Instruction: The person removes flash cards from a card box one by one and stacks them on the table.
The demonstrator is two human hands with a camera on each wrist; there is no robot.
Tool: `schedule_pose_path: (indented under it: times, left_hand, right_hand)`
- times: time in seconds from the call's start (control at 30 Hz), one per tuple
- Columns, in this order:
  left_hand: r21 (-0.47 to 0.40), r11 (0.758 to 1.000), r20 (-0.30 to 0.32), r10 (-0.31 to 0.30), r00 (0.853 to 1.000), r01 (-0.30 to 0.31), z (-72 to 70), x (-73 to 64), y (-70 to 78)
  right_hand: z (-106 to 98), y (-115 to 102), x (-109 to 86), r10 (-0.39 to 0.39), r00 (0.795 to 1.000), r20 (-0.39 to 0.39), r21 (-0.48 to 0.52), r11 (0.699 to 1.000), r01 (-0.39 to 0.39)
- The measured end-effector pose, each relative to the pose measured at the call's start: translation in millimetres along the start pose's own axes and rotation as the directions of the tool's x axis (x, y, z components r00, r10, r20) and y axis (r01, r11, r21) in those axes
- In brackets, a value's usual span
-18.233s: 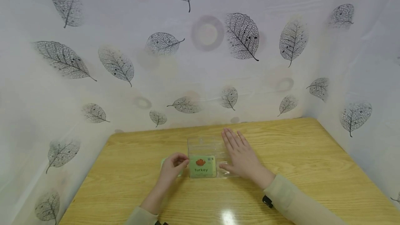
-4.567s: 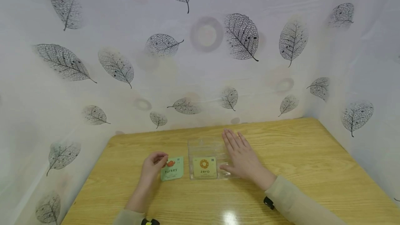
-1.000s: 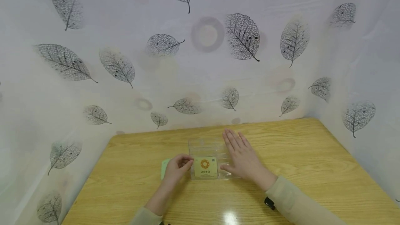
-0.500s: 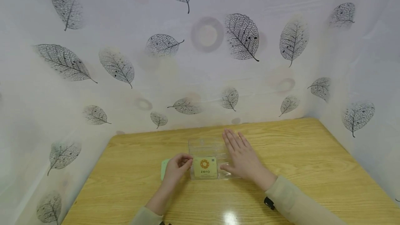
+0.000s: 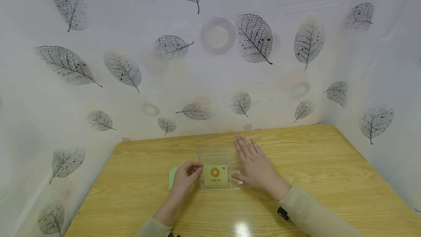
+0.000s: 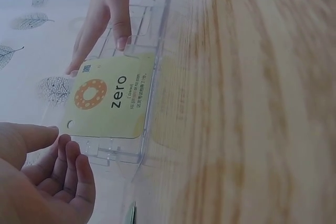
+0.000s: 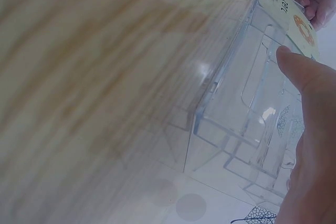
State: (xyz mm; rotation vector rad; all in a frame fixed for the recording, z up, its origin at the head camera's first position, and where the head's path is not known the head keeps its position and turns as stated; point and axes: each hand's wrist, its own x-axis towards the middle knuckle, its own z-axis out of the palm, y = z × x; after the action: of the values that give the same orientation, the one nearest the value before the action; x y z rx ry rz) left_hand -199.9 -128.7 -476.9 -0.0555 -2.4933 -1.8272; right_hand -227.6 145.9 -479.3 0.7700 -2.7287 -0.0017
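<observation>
A clear plastic box (image 5: 212, 150) lies on the table, with a yellow "zero" card (image 5: 215, 181) face up in its left part. My left hand (image 5: 186, 177) is beside the card's upper left corner. In the left wrist view its fingers (image 6: 84, 174) curl loosely, and thumb (image 6: 44, 132) and index tips are close together, with no card visible between them. My right hand (image 5: 254, 165) lies flat over the box's right part, fingers straight and thumb toward the card. A light green card (image 5: 172, 177) lies left of the box, mostly hidden by my left hand.
The wooden table (image 5: 315, 164) extends on both sides and in front of the box. A white leaf-print sheet (image 5: 217, 79) hangs behind and at the sides. Dark straps (image 5: 283, 213) are at my wrists.
Since the earliest frame the "turkey" card has gone from the box to the left, uncovering "zero". My left hand then moved back right to the box. Over the last second nothing visibly moved.
</observation>
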Motion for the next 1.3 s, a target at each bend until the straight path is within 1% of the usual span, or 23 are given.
schedule_pose_path:
  times: [0.17,0.3,0.6,0.93,1.1,1.3]
  left_hand:
    - [0.050,0.999,0.001,0.003,1.000,-0.003,0.3,1.2,-0.4]
    - [0.069,0.998,0.001,0.007,1.000,-0.007,0.9,2.3,-0.9]
    - [0.042,0.999,0.001,0.004,1.000,-0.004,1.8,2.3,-0.1]
    - [0.046,0.999,-0.004,0.018,1.000,-0.018,1.3,1.8,-1.2]
    - [0.043,0.999,0.001,0.017,1.000,-0.017,0.8,2.4,-1.1]
    - [0.042,0.999,-0.012,0.014,1.000,-0.014,0.3,2.6,-1.5]
  right_hand:
    - [-0.8,0.1,0.3,-0.002,1.000,0.010,0.004,1.000,0.002]
    - [0.5,0.4,0.4,-0.004,1.000,0.001,0.004,1.000,0.004]
    - [-1.2,-0.3,0.8,-0.002,1.000,0.010,0.007,1.000,0.002]
    - [-1.9,-0.2,1.4,0.001,1.000,0.024,-0.015,1.000,-0.001]
    - [-2.8,-0.4,1.5,0.002,1.000,0.023,-0.018,1.000,-0.001]
    - [-4.3,-0.9,1.2,0.002,0.999,0.032,-0.011,1.000,-0.002]
